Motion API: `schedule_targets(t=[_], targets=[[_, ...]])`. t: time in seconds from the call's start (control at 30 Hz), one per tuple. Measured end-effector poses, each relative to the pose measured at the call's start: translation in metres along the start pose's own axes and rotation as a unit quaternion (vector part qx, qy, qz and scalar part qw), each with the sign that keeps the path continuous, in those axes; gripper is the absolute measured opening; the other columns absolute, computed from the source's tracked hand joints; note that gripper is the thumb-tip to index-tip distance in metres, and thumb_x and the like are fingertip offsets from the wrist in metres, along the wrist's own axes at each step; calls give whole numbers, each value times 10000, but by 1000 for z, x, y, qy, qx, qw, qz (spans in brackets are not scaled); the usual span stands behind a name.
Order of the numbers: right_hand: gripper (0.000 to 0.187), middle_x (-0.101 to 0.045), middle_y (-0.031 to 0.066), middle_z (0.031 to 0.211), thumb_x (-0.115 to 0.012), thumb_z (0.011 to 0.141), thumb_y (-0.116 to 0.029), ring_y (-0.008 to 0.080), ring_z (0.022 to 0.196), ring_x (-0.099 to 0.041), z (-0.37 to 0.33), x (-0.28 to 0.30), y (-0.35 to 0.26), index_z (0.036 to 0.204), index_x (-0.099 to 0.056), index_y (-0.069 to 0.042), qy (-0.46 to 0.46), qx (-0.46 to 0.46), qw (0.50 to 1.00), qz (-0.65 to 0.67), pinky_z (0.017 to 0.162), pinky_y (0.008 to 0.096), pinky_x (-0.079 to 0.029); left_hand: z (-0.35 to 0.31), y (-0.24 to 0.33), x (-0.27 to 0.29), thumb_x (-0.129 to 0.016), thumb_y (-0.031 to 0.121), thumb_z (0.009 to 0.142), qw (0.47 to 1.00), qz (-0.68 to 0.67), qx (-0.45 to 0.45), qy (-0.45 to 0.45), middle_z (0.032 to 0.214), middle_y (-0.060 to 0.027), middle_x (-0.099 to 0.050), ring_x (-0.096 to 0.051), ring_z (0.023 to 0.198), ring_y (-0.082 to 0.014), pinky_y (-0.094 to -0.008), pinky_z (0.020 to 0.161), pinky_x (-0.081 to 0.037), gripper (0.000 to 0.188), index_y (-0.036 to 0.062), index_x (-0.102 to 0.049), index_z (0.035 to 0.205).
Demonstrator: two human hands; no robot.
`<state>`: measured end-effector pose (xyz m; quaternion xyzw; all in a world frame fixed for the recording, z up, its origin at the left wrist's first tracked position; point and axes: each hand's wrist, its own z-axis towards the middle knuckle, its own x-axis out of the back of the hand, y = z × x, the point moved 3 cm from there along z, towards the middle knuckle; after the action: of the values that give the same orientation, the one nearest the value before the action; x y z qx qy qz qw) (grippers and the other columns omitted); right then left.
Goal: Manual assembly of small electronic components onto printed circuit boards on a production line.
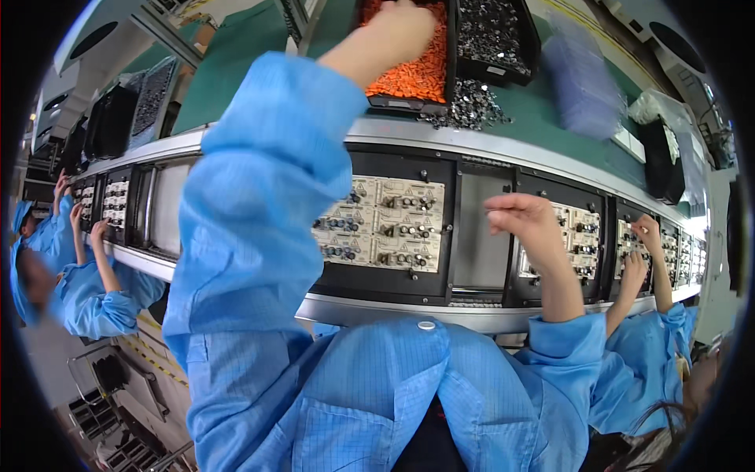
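Observation:
My left hand reaches over a black bin full of small orange block-like components. Its fingertips point away and are blurred, so what they hold does not show. My right hand hovers above the gap between two black carrier frames, its thumb and fingers pinched together. Anything between those fingers is too small to make out. The nearer frame carries a panel of pale circuit boards with dark cylindrical parts standing on them; my left sleeve covers part of it. Another board panel lies just right of my right hand.
A second black bin holds small shiny metal and black parts, with a pile of loose ones spilled before it. Clear plastic trays stand farther right. Metal rails edge the line. Co-workers' hands work at right, others at left.

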<state>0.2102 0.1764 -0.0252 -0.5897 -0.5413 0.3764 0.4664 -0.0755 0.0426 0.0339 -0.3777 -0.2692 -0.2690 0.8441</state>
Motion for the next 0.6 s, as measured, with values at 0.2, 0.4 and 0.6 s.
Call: schedule_targets(t=[0.2, 0.4, 0.6], targets=[[115, -666, 109, 971, -633, 852, 58, 194, 828, -667, 15, -16, 18, 944, -703, 62, 69, 47, 995, -56, 740, 311, -559, 12, -14, -88, -648, 111, 831, 978, -177, 89, -73, 860, -185, -693, -692, 807, -309, -407, 741, -549, 175, -10, -690, 951], [148, -652, 146, 987, -620, 832, 62, 263, 865, -670, 31, -44, -8, 958, -685, 21, 38, 263, 890, -371, 758, 325, -554, 6, -22, -69, -635, 109, 757, 922, -282, 233, -129, 835, -269, -671, -665, 829, -411, -493, 782, -546, 158, -46, -667, 764], [233, -641, 151, 980, -621, 827, 60, 305, 875, -661, 45, -53, -5, 1048, -647, -9, -3, 254, 875, -412, 770, 354, -551, -4, -30, -71, -637, 115, 749, 929, -283, 232, -63, 824, -279, -661, -656, 824, -428, -493, 766, -543, 157, -38, -669, 759]])
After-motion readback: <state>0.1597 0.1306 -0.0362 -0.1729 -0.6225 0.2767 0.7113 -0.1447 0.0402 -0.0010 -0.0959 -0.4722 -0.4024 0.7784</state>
